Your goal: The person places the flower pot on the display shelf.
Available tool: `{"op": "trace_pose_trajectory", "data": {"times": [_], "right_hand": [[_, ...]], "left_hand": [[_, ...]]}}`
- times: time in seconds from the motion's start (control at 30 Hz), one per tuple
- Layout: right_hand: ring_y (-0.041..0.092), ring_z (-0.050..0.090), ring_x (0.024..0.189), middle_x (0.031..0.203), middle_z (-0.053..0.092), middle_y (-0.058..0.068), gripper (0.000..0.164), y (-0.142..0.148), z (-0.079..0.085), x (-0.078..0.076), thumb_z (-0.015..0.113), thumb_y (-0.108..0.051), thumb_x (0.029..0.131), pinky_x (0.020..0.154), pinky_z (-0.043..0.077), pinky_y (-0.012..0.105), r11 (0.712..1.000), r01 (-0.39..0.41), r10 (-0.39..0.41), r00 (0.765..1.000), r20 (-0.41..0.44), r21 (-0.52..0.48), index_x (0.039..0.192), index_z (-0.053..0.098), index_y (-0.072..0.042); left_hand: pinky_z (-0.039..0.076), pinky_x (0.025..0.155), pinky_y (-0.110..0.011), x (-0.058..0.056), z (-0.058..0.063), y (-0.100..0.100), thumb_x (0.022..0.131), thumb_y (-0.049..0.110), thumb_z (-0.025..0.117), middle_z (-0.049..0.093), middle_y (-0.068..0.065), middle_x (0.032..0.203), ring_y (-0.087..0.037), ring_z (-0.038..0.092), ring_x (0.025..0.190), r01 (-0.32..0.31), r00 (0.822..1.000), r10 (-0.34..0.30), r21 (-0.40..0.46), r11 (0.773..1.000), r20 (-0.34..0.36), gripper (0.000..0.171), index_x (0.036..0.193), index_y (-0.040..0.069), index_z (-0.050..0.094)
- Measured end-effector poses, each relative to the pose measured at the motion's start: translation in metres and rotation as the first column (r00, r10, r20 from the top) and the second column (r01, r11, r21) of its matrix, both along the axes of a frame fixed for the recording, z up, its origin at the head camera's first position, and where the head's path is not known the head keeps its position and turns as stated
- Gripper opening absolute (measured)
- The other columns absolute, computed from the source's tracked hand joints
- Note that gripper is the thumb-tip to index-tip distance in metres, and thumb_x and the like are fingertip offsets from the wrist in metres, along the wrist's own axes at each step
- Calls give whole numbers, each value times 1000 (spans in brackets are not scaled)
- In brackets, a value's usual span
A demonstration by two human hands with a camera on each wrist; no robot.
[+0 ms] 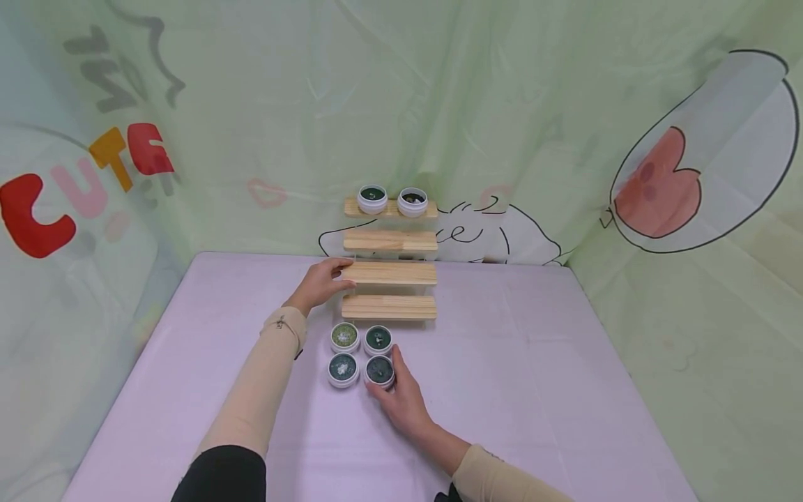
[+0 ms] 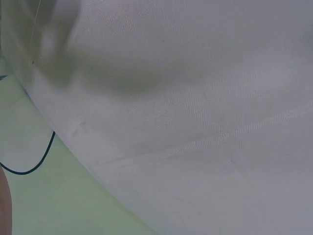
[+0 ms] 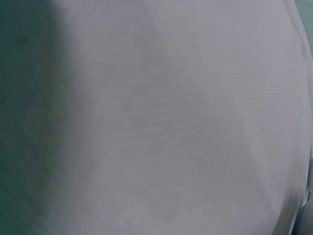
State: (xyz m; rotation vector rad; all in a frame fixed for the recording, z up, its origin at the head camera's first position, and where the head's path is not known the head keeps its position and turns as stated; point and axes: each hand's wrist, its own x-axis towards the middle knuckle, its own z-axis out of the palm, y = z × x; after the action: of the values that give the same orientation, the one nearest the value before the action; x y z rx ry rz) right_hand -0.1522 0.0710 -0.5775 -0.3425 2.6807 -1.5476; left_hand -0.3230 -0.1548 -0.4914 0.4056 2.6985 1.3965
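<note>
"With the third board [image 1: 389,274] from the top as the clock's centre, where to begin?"

"At nine o'clock, with the left hand [image 1: 318,284]: apparently pinching that board's left end between thumb and fingers. Best kept light, purely as steadying, to avoid dragging the wooden stand [image 1: 390,241]."

"And toward seven?"

"On the desk [image 1: 502,383], a green-topped jar [image 1: 344,336], with a white-flecked jar [image 1: 342,368] just in front. Easy to knock, probably, so worth keeping clear."

"Then near six?"

"Behind, a dark jar [image 1: 378,339]; in front, the pinched jar [image 1: 379,371], held between thumb and fingers of the right hand [image 1: 408,403], at about half past five. Hard to tell whether resting on the desk or barely raised; no help from the wrist views."

"How to handle that one well?"

"Keep level, by the white sides, with fingertips off the dark top. Probably safest to go straight up before any sideways shift, with such close neighbours."

"And farthest right?"

"At half past twelve, a top-board jar [image 1: 412,202]: good reason not to jolt the stand."
</note>
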Motion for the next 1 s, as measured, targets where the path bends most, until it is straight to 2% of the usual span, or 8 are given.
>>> {"op": "trace_pose_trajectory", "data": {"times": [0.2,0.53,0.73,1.0], "right_hand": [[30,27,144,157,25,20,89,1,2,1,75,-21,87,120,24,42,1000,4,-4,1000,21,4,153,21,5],[31,30,143,156,29,19,84,8,9,5,74,-19,87,118,28,44,1000,7,-7,1000,3,-28,152,25,4],[35,34,140,153,33,22,80,11,20,3,74,-12,86,116,31,48,999,16,-17,999,-30,-43,150,29,6],[38,33,140,153,32,25,77,12,37,-7,73,-4,86,114,34,47,994,23,-27,999,-39,-106,148,30,9]], "left_hand": [[43,111,-32,-1,-1,0,89,19,73,50,-19,141,-32,49,130,4,1000,-5,-6,1000,-15,58,138,-2,51],[44,110,-32,-2,-3,0,89,17,74,51,-19,140,-32,50,129,1,1000,-1,-1,1000,-19,57,138,-2,52],[44,110,-31,-3,-5,-1,89,19,74,51,-18,141,-30,50,129,-5,1000,5,-4,1000,-13,57,138,-1,52],[44,111,-32,-1,-1,0,89,19,74,51,-19,141,-31,50,130,-3,1000,3,-16,1000,-12,58,138,-2,52]]}}
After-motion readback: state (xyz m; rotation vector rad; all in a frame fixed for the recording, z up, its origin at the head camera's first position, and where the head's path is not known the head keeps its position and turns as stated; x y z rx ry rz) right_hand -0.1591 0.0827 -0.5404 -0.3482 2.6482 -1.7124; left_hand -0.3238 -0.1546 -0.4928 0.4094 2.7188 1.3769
